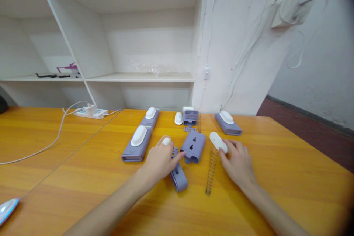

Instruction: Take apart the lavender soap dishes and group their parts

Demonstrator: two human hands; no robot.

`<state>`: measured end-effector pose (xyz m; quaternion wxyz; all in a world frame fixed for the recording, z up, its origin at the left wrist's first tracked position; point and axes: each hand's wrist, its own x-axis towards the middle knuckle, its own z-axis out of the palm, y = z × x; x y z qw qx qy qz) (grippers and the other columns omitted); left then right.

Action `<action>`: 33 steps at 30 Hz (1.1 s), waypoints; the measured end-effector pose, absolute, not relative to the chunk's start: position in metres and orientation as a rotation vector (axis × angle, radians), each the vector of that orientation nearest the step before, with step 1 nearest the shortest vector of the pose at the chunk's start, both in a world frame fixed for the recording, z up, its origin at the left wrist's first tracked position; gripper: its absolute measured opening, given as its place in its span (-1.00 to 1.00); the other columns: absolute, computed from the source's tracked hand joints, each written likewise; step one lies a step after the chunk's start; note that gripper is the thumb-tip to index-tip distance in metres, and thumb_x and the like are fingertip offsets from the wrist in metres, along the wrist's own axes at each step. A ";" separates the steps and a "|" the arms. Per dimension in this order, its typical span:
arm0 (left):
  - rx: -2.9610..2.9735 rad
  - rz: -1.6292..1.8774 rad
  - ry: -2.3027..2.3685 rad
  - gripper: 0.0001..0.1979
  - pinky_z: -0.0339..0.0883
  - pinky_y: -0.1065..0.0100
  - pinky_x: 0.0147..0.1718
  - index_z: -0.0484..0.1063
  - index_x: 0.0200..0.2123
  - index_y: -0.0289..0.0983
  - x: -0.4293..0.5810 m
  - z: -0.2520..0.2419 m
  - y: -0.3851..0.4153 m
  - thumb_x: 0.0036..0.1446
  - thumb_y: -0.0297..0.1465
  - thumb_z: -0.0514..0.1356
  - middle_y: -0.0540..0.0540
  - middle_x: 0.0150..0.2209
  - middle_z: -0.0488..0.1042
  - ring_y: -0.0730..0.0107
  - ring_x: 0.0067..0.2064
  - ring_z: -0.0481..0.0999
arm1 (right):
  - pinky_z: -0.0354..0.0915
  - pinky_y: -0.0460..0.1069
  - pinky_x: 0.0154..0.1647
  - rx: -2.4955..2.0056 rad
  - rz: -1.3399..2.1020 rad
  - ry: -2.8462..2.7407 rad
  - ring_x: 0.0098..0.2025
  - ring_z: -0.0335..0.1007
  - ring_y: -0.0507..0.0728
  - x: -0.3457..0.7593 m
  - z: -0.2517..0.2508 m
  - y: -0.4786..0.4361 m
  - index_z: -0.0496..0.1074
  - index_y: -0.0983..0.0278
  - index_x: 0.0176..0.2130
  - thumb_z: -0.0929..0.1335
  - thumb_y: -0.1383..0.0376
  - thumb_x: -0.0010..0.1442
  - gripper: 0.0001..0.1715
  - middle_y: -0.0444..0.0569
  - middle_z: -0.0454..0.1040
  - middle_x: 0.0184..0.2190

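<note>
My left hand (160,157) has its fingers closed on a small white plastic piece (166,141), mostly hidden by the fingers. Beneath and beside it lies a narrow purple plastic part (179,177), with a slotted purple strip (175,151) partly covered. The left thumb reaches toward a wider purple casing (193,145) with two dark cutouts, and I cannot tell whether they touch. My right hand (239,163) pinches a white oval cover (218,142) at its near end. Just left of that hand, a long metal coil spring (211,172) lies on the wooden table.
Two purple units with white ovals, a nearer one (135,147) and a farther one (149,117), lie left; another unit (228,122) lies right. A white ribbed piece (178,118) and purple casing (190,117) sit behind. A power strip (92,111) with cables stands near the shelves (138,77).
</note>
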<state>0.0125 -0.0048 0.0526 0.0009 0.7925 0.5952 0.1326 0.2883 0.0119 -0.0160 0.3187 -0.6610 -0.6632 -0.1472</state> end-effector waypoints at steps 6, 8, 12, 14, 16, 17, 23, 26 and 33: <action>2.467 0.349 2.077 -0.73 0.25 0.29 -0.31 0.33 -0.22 -0.24 0.001 0.053 0.012 0.21 -0.19 -0.01 -0.20 -0.21 0.43 0.11 -0.13 0.45 | 0.17 0.17 0.02 -1.506 -0.415 -1.919 0.02 0.19 0.27 0.260 0.002 -0.005 0.35 0.25 0.04 0.25 0.12 0.22 -0.56 0.10 0.29 0.01; 2.435 0.310 2.084 -0.73 0.26 0.28 -0.30 0.32 -0.19 -0.25 -0.004 0.050 0.017 0.15 -0.19 0.06 -0.22 -0.19 0.43 0.09 -0.12 0.45 | 0.12 0.20 0.07 -1.468 -0.405 -2.021 0.08 0.16 0.29 0.248 0.006 -0.011 0.35 0.24 0.04 0.27 0.08 0.21 -0.53 0.11 0.27 0.04; 2.344 0.240 2.022 -0.78 0.24 0.28 -0.32 0.27 -0.14 -0.26 -0.008 0.045 0.024 0.15 -0.32 0.05 -0.21 -0.23 0.48 0.09 -0.19 0.50 | 0.13 0.24 0.05 -1.597 -0.401 -1.953 0.07 0.17 0.31 0.249 0.001 -0.006 0.37 0.24 0.04 0.24 0.10 0.23 -0.55 0.14 0.26 0.05; 2.323 0.300 2.023 -0.78 0.24 0.28 -0.33 0.24 -0.12 -0.26 -0.007 0.046 0.024 0.16 -0.36 0.02 -0.21 -0.23 0.48 0.09 -0.19 0.49 | 0.19 0.21 -0.02 -1.697 -0.358 -1.855 0.02 0.22 0.30 0.263 -0.007 0.003 0.39 0.24 0.02 0.22 0.14 0.24 -0.58 0.13 0.30 0.02; 2.309 0.409 2.017 -0.77 0.24 0.29 -0.31 0.23 -0.10 -0.26 -0.002 0.050 0.024 0.17 -0.36 0.02 -0.21 -0.20 0.47 0.09 -0.15 0.48 | 0.23 0.16 -0.08 -1.750 -0.251 -1.808 -0.04 0.29 0.26 0.280 -0.015 0.012 0.41 0.24 -0.01 0.21 0.19 0.24 -0.61 0.09 0.36 -0.04; 2.307 0.468 1.997 -0.76 0.24 0.30 -0.28 0.22 -0.09 -0.26 0.000 0.052 0.024 0.17 -0.36 0.03 -0.20 -0.17 0.47 0.10 -0.12 0.46 | 0.24 0.13 -0.10 -1.757 -0.184 -1.799 -0.08 0.32 0.23 0.288 -0.019 0.017 0.41 0.24 0.00 0.21 0.22 0.23 -0.61 0.07 0.39 -0.06; 2.311 0.710 1.759 -0.60 0.25 0.28 -0.13 0.16 0.02 -0.24 0.006 0.055 0.032 0.10 -0.41 0.14 -0.17 -0.11 0.45 0.14 -0.05 0.43 | 0.25 0.10 -0.10 -1.767 -0.080 -1.701 -0.13 0.37 0.20 0.305 -0.021 0.023 0.41 0.30 -0.01 0.22 0.20 0.21 -0.59 0.08 0.45 -0.13; 2.246 0.759 1.675 -0.56 0.26 0.25 -0.09 0.16 0.03 -0.24 0.000 0.050 0.039 0.06 -0.43 0.17 -0.16 -0.12 0.45 0.16 -0.06 0.44 | 0.19 0.18 -0.03 -1.623 -0.326 -1.726 0.00 0.28 0.28 0.286 -0.005 0.007 0.41 0.26 0.00 0.26 0.13 0.21 -0.58 0.09 0.39 -0.03; 2.192 0.953 1.344 -0.55 0.27 0.22 -0.04 0.19 0.02 -0.22 0.007 0.052 0.050 0.03 -0.45 0.20 -0.11 -0.10 0.44 0.22 -0.05 0.43 | 0.17 0.22 -0.01 -1.035 -0.302 -2.325 0.05 0.22 0.32 0.196 0.018 -0.065 0.31 0.16 0.09 0.32 0.15 0.17 -0.50 0.12 0.30 0.08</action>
